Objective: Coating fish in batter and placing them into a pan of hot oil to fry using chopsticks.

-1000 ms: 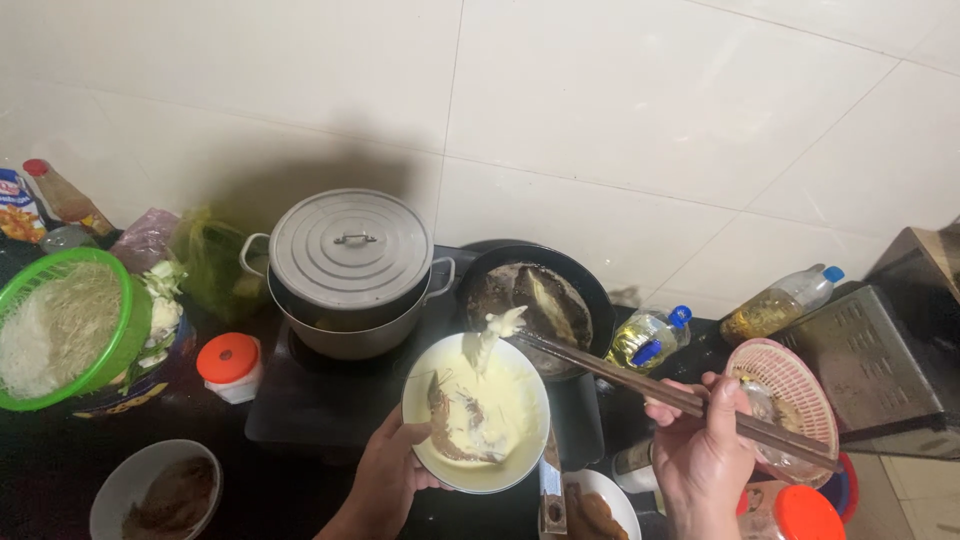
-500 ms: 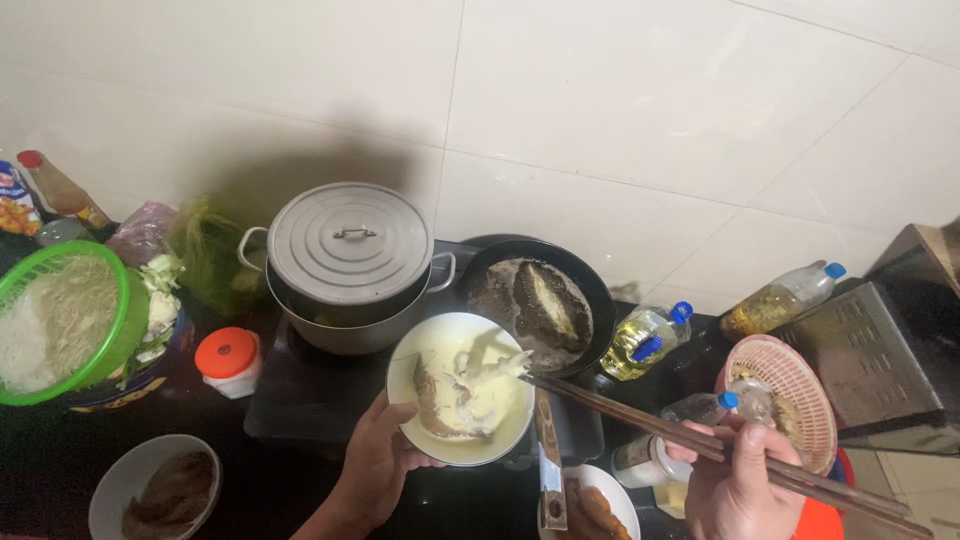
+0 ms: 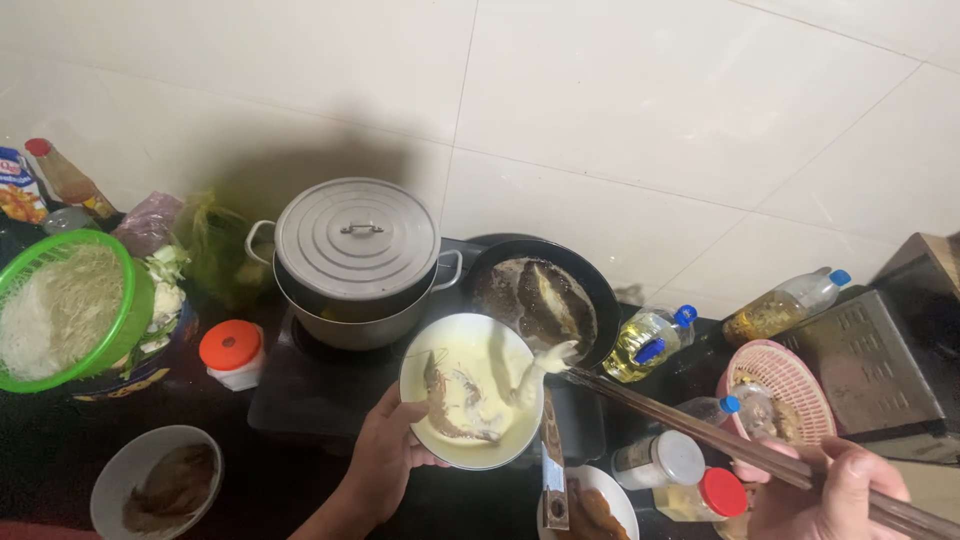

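My left hand (image 3: 385,462) holds a white bowl (image 3: 478,342) of pale batter with shrimp lying in it, tilted beside the stove. My right hand (image 3: 830,495) grips long wooden chopsticks (image 3: 690,420) whose tips pinch a batter-coated shrimp (image 3: 535,372) lifted just over the bowl's right rim, dripping. Right behind it sits a black frying pan (image 3: 598,290) with oil and pieces frying inside.
A lidded steel pot (image 3: 355,255) stands left of the pan. A green colander of noodles (image 3: 65,310), an orange-capped jar (image 3: 232,353) and a bowl of brown food (image 3: 160,485) sit at left. Oil bottles (image 3: 650,343), a pink basket (image 3: 785,385) and jars crowd the right.
The chopsticks swung back to the bowl and picked up a battered shrimp, raising it toward the pan. The bowl stayed in my left hand, shifting slightly.
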